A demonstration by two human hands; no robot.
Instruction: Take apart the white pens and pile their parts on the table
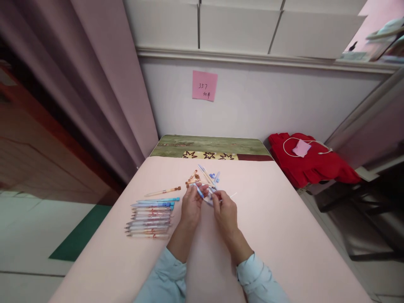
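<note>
Over the far middle of the table, my left hand (191, 205) is closed round a blue pen barrel (200, 192), its fingers curled upward. Facing it, my right hand (226, 209) pinches with thumb and forefinger; what lies between those fingertips is too small to make out. A thin white stick (233, 195) shows just past the right knuckles, and I cannot tell whether the hand holds it. Just beyond both hands is a loose heap of pen parts: brown-and-cream pieces (193, 181), pale barrels (206, 174) and small blue pieces (216, 176).
Left of my hands, several slim pens (150, 222) lie side by side, with blue ones (158, 202) at the far end. One brown-topped pen (162, 192) lies apart. Beyond the pink tabletop (265, 252) stands a wall with a pink note (205, 86). Red cloth (288, 166) is at right.
</note>
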